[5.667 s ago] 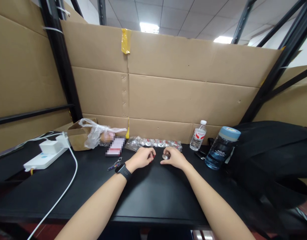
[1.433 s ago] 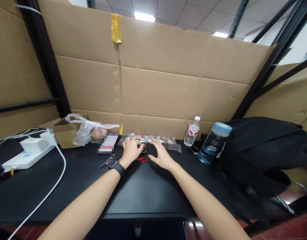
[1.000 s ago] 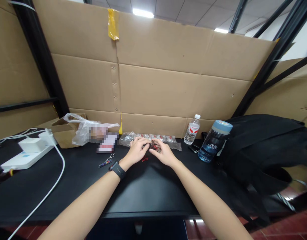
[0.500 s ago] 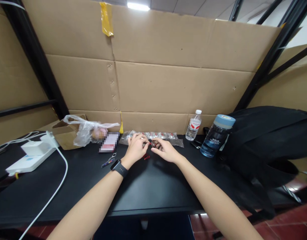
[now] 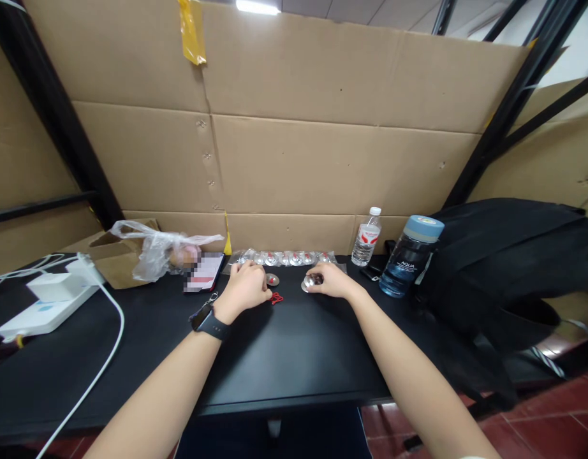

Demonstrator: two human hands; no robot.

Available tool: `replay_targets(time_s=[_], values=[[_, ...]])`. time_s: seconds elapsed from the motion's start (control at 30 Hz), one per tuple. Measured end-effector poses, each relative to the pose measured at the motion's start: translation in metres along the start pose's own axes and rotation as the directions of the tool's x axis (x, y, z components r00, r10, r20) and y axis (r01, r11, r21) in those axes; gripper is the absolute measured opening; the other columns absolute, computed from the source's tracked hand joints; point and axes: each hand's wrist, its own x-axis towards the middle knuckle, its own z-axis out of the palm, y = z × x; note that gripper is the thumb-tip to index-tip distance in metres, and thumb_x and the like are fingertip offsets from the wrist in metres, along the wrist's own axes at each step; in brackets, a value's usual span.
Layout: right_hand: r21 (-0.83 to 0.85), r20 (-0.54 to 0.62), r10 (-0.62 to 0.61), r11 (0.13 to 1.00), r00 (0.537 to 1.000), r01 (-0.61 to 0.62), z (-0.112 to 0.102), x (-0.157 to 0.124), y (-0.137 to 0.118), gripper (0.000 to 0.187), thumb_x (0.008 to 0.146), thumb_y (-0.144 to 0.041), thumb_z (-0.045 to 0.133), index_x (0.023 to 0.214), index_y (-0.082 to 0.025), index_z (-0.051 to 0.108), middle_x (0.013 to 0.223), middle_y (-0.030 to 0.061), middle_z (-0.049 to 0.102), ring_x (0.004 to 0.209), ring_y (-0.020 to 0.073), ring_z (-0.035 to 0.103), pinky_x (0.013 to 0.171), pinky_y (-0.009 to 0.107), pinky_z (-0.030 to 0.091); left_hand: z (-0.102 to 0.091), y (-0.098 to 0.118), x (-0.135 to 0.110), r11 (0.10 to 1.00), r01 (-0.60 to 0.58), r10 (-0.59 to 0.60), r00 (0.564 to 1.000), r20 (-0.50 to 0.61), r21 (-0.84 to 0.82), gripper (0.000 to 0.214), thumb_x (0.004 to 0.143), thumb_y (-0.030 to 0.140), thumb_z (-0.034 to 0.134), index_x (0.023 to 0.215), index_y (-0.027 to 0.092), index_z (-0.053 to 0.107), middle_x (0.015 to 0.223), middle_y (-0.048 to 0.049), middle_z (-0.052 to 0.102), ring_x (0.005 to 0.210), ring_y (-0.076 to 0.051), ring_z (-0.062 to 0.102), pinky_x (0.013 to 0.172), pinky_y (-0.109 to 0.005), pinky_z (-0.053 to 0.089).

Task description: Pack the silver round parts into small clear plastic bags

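A tall brown cardboard wall (image 5: 294, 159) is rising behind a wide black counter (image 5: 294, 357), where a bulky black fabric bag (image 5: 504, 255) is slumping at the right. A see-through bottle with a pale blue lid (image 5: 404, 271) is standing beside it. Along the back, a clear plastic sleeve (image 5: 233, 259) is holding a row of shiny discs (image 5: 294, 258). Nearer, the right hand (image 5: 333, 280) is gripping a round silver metal disc (image 5: 307, 285), which is pointing leftward. The left hand (image 5: 246, 288) is facing palm-down, fingers curled; I can't tell whether it is holding anything. A second silver disc with a red centre (image 5: 275, 280) is lying between the hands, just right of the left one and so nearer it; being round, it is showing no long axis. Just beside the left thumb, a thin looped red cord (image 5: 277, 298) is lying.
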Motion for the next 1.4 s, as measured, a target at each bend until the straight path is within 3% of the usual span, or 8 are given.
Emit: replay_targets(time_s=[0.17, 0.3, 0.43, 0.67, 0.87, 1.03, 1.27, 1.4], values=[[0.039, 0.011, 0.017, 0.999, 1.000, -0.017, 0.007, 0.000, 0.009, 0.040, 0.070, -0.040, 0.083, 0.105, -0.021, 0.080, 0.090, 0.0074, 0.071, 0.077, 0.0202, 0.064, 0.078, 0.031, 0.048, 0.007, -0.012, 0.005, 0.999, 0.043, -0.044, 0.999, 0.026, 0.014, 0.022, 0.078, 0.031, 0.065, 0.057, 0.023, 0.069, 0.082, -0.0088, 0.073, 0.098, -0.032, 0.061, 0.098, -0.049, 0.036], [0.073, 0.035, 0.031, 0.997, 0.999, -0.033, 0.011, 0.000, 0.014, 0.043, 0.068, -0.043, 0.083, 0.106, -0.022, 0.080, 0.087, 0.0058, 0.070, 0.076, 0.0196, 0.063, 0.076, 0.030, 0.048, 0.018, -0.021, 0.007, 1.000, 0.015, -0.017, 0.995, -0.095, -0.019, 0.029, 0.090, 0.021, 0.049, 0.096, 0.029, 0.076, 0.109, -0.0078, 0.073, 0.110, -0.032, 0.060, 0.100, -0.047, 0.036], [0.064, 0.089, 0.024, 0.997, 0.996, -0.030, 0.008, 0.000, 0.012, 0.049, 0.065, -0.045, 0.084, 0.107, -0.019, 0.079, 0.089, 0.0064, 0.070, 0.073, 0.0189, 0.062, 0.070, 0.028, 0.048, 0.032, -0.029, 0.009, 0.996, -0.058, 0.055, 0.997, -0.056, -0.060, 0.044, 0.092, 0.013, 0.042, 0.119, 0.033, 0.071, 0.124, -0.0055, 0.070, 0.118, -0.029, 0.057, 0.101, -0.044, 0.034], [-0.037, 0.128, 0.055, 0.998, 0.990, -0.051, 0.005, 0.000, 0.006, 0.027, 0.074, -0.033, 0.075, 0.095, -0.016, 0.079, 0.086, 0.0090, 0.070, 0.074, 0.0210, 0.063, 0.070, 0.030, 0.048, 0.038, -0.030, 0.014, 0.998, -0.046, 0.047, 0.999, 0.006, -0.042, 0.033, 0.098, 0.026, 0.045, 0.105, 0.032, 0.077, 0.111, -0.0041, 0.075, 0.109, -0.027, 0.060, 0.098, -0.039, 0.032], [-0.062, 0.107, 0.068, 0.996, 0.992, -0.061, 0.010, -0.001, 0.006, 0.051, 0.073, -0.020, 0.072, 0.124, -0.013, 0.070, 0.110, 0.0152, 0.066, 0.099, 0.0268, 0.064, 0.094, 0.035, 0.050, 0.035, -0.029, 0.017, 0.999, -0.042, 0.043, 0.999, 0.027, -0.010, 0.024, 0.096, 0.027, 0.053, 0.099, 0.032, 0.077, 0.103, -0.0040, 0.076, 0.107, -0.025, 0.061, 0.096, -0.039, 0.027], [-0.028, 0.056, 0.036, 0.999, 0.998, -0.034, 0.010, -0.001, 0.000, 0.042, 0.079, -0.023, 0.071, 0.119, -0.014, 0.070, 0.114, 0.0150, 0.064, 0.111, 0.0284, 0.061, 0.104, 0.040, 0.046, 0.034, -0.027, 0.018, 0.999, -0.038, 0.038, 0.999, 0.036, -0.014, 0.017, 0.092, 0.024, 0.058, 0.082, 0.024, 0.072, 0.096, -0.0034, 0.076, 0.101, -0.025, 0.062, 0.095, -0.041, 0.026], [0.308, -0.149, -0.099, 0.941, 0.984, 0.141, 0.022, 0.003, -0.033, 0.065, 0.080, -0.035, 0.077, 0.139, -0.025, 0.052, 0.137, 0.0132, 0.056, 0.114, 0.0261, 0.064, 0.093, 0.040, 0.054, 0.031, -0.010, 0.016, 0.971, -0.013, -0.003, 0.998, -0.068, -0.237, 0.013, 0.092, 0.022, 0.052, 0.095, 0.023, 0.065, 0.096, -0.0022, 0.074, 0.094, -0.022, 0.066, 0.089, -0.035, 0.036], [0.500, -0.203, -0.090, 0.847, 0.975, 0.182, 0.032, 0.005, -0.052, 0.054, 0.083, -0.031, 0.074, 0.132, -0.026, 0.053, 0.131, 0.0091, 0.062, 0.109, 0.0221, 0.068, 0.093, 0.037, 0.056, 0.030, 0.007, 0.014, 0.900, -0.086, 0.045, 0.993, -0.105, -0.428, 0.014, 0.093, 0.025, 0.052, 0.098, 0.022, 0.065, 0.095, -0.0022, 0.073, 0.087, -0.019, 0.066, 0.083, -0.029, 0.042]])
